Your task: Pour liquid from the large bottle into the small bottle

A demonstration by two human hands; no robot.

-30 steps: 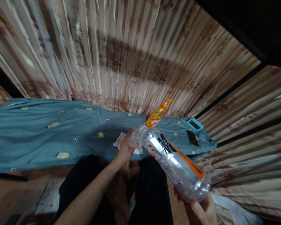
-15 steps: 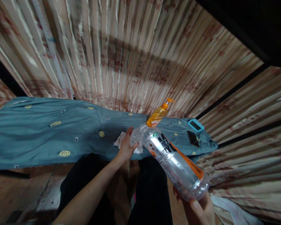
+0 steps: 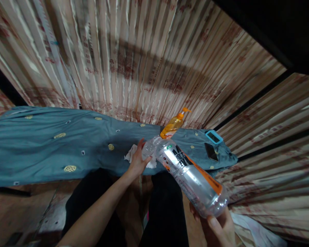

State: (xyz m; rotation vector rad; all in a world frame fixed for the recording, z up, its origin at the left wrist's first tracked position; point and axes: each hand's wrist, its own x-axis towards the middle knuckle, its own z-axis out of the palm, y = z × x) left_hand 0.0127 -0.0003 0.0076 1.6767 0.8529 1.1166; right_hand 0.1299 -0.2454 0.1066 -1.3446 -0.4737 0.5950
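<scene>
A large clear plastic bottle (image 3: pixel 195 175) with a silver, black and orange label slants across the middle, its base toward me. My right hand (image 3: pixel 218 224) is closed around the base end at the lower right. At the other end, my left hand (image 3: pixel 138 160) curls its fingers and thumb around a clear, rounded plastic part; I cannot tell whether this is the bottle's top or a separate piece. A crumpled white tissue (image 3: pixel 151 164) lies beneath the left hand. Just beyond the bottle stands an orange pump bottle (image 3: pixel 172 127) of amber liquid.
A blue-green patterned cloth (image 3: pixel 46 144) covers the long narrow surface before me. On its right end lie a light-blue-framed device (image 3: pixel 214 137) and a dark phone (image 3: pixel 211 151). A pleated curtain (image 3: pixel 144 61) hangs behind, with black bars at the sides. My knees are below the front edge.
The view has shifted very slightly. Both hands keep the same hold, and the bottle stays in nearly the same position.
</scene>
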